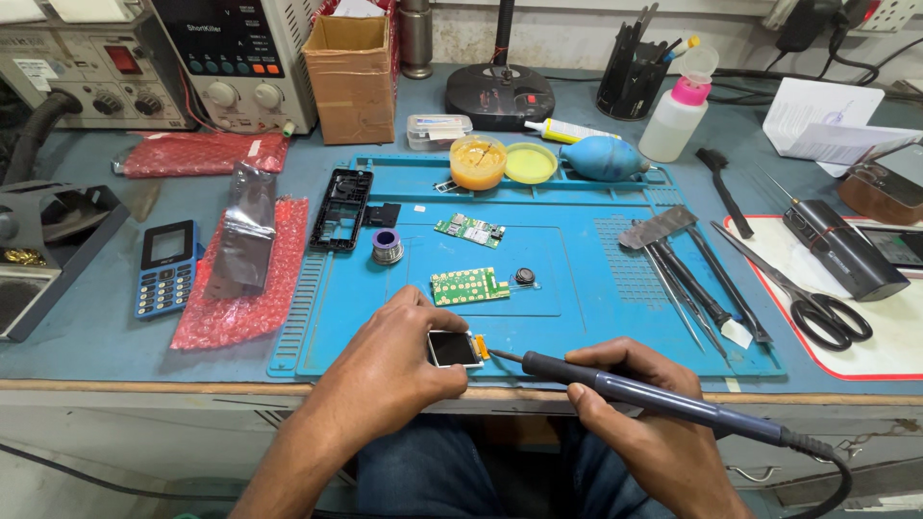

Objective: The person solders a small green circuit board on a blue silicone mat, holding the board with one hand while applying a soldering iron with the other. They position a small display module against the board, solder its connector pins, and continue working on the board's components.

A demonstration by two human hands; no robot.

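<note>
1. Fingers (437, 332) of the left hand (399, 351) pinch a small screen (454, 348) by its edges, holding it flat on the blue mat (577, 317).
2. Right hand (630, 384) fingers are pressed together around a dark soldering iron (654, 392), held like a pen.
3. Its tip (493, 355) touches the orange tab (481, 347) on the screen, just beside the left fingertips.
4. Just past the left fingers lies a green board (468, 285) with gold dots, and a small round black part (524, 276) sits next to it.
5. Farther out from those fingers are a wire spool (387, 246), a second green board (469, 230) and a black phone frame (342, 209).
6. Off past the right hand lie tweezers (678, 279) and scissors (803, 293).
7. Well off to the left of the left fingers lie a blue phone (166, 267) and red bubble wrap (252, 284).
8. Far beyond both hands sit an orange pot (478, 161), a blue air bulb (604, 159) and a white bottle (676, 115).
</note>
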